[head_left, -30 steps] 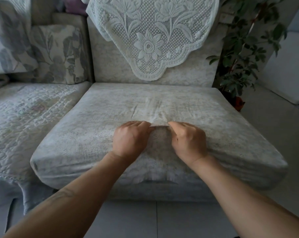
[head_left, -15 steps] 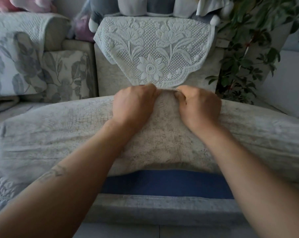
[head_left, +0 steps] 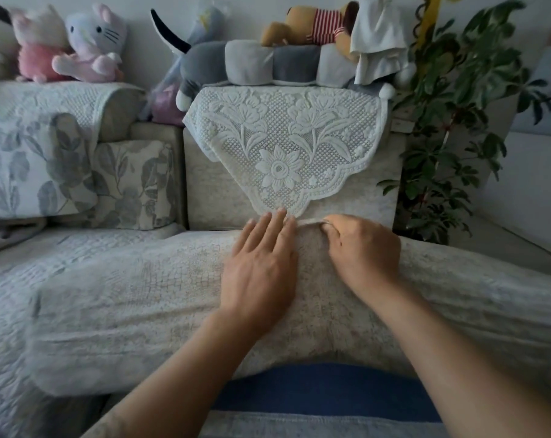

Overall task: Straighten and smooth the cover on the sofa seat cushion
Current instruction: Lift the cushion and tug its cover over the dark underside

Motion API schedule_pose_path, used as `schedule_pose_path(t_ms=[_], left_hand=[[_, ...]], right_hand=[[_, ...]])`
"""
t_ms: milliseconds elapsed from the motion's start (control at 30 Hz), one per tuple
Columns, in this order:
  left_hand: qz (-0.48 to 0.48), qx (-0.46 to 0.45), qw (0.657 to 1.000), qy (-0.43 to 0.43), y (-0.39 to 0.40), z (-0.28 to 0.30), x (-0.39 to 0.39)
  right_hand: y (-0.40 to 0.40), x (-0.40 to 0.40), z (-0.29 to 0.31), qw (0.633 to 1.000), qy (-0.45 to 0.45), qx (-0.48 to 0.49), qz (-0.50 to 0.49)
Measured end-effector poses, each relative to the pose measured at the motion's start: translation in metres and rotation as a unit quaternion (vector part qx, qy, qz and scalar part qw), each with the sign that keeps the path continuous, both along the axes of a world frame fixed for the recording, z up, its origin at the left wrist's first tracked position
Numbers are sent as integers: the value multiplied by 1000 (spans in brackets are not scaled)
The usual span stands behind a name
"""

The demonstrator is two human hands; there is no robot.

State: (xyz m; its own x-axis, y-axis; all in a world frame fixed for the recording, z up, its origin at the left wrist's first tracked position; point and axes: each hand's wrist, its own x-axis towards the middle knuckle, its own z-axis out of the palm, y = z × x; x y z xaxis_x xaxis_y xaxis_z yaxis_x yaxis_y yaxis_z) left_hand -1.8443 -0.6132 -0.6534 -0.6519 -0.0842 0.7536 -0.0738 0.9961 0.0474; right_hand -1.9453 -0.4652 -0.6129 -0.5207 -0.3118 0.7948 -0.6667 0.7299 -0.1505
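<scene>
A: Where's the work right now?

B: On the pale grey, crackle-textured fabric cover (head_left: 160, 298) of the sofa seat cushion, which looks tipped up off its base just in front of the white floral lace doily (head_left: 283, 153) draped over the backrest. A dark blue layer (head_left: 324, 390) shows below the cover's near edge.

A: And the hands?

B: The left hand (head_left: 258, 273) lies flat on the cover directly below the doily's point, fingers straight and slightly spread. The right hand (head_left: 362, 251), just beside it, has fingers curled, pinching a ridge of cover fabric (head_left: 309, 221) at the cushion's top edge.

A: So which step is this?

B: I'd judge mid-straightening: gathered slack pulled up, not yet smoothed.

A: Next?

B: Probably hold the pinch taut, sweep the flat palm away from the doily to flatten the ridge, then seat the cushion.
</scene>
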Motion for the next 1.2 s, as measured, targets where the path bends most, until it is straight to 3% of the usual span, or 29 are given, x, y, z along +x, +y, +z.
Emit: schedule_pose_path(t_ms=[233, 400, 700, 967, 1100, 1200], left_hand=[[-34, -100, 989, -100, 25, -43, 53], [-33, -195, 980, -27, 8, -69, 52], [-97, -159, 982, 41, -12, -48, 27], [-109, -106, 987, 53, -17, -7, 1], [-120, -91, 987, 53, -18, 1, -3], [-119, -92, 987, 54, -20, 4, -5]], right_hand=[[-2, -5, 11, 999, -38, 23, 16], [-2, -4, 11, 998, -46, 34, 21], [-14, -14, 11, 997, -56, 46, 17], [-18, -9, 18, 981, -123, 146, 33], [-7, 13, 13, 979, -117, 137, 94], [16, 38, -2, 962, -122, 194, 145]])
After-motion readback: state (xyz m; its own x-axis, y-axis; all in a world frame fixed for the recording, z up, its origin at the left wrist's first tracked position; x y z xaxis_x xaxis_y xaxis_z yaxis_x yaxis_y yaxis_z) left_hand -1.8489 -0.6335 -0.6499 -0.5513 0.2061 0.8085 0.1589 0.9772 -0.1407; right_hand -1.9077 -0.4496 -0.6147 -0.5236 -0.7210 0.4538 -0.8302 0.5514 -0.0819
